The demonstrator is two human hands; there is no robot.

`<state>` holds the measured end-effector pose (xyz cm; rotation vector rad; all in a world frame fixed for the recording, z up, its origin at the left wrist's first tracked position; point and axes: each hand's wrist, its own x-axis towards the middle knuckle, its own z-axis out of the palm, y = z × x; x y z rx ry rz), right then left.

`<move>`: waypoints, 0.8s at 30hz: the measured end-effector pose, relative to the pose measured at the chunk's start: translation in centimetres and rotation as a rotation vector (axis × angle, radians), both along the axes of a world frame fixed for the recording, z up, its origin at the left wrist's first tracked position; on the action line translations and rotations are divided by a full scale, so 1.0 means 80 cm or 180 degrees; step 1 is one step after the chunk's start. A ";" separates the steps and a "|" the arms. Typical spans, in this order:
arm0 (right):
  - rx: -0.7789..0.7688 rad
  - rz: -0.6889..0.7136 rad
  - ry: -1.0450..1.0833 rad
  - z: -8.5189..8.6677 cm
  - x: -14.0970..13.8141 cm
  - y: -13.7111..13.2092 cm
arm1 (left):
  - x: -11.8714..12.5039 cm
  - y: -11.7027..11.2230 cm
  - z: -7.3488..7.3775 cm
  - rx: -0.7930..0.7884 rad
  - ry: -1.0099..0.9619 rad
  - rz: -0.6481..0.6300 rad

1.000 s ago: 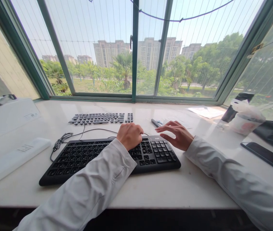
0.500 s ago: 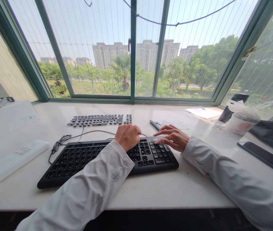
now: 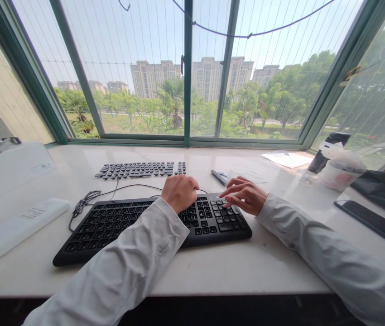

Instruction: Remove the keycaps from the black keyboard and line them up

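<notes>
Fingerwork on the number pad (image 3: 227,213) of the black keyboard (image 3: 117,224) engages the open right hand (image 3: 247,198), the left hand (image 3: 180,192) fisted beside it; the next key needs careful aim.

No legible text; keyboard (image 3: 111,224) legends, box label (image 3: 41,168) too small.

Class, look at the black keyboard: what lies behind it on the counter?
Behind the black keyboard lie a cable, rows of keycaps and a pen-like tool. The left hand and right hand hide its far right edge.
</notes>
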<state>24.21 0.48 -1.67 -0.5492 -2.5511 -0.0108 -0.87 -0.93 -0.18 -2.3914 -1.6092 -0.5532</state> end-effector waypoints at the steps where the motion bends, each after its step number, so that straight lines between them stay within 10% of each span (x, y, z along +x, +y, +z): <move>1: -0.0015 -0.0014 0.0019 -0.001 -0.001 0.000 | 0.000 0.000 0.000 -0.0001 0.0003 0.0002; 24: -0.0201 0.0108 0.0199 -0.002 -0.006 -0.006 | 0.000 -0.001 0.001 -0.0026 -0.0016 0.0017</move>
